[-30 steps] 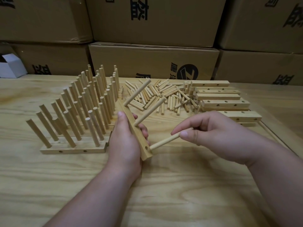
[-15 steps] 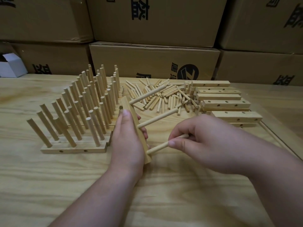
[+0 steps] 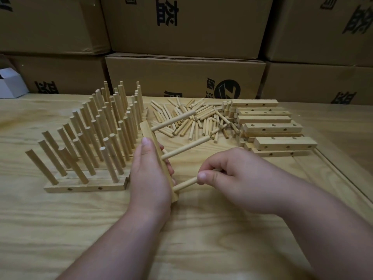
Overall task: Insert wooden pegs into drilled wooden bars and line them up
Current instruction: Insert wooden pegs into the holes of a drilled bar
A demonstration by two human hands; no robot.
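Pale wooden drilled bar (image 3: 156,150) stands gripped in the left hand (image 3: 149,174); the right hand (image 3: 232,178) pinches a round wooden peg (image 3: 184,184), which could jam if angled.

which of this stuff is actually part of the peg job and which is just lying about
Part of the job:
- bar held by the left hand
- peg pinched by the right hand
- loose pegs
- empty drilled bars
- finished pegged bars

Just lying about:
- cardboard boxes
- small white box
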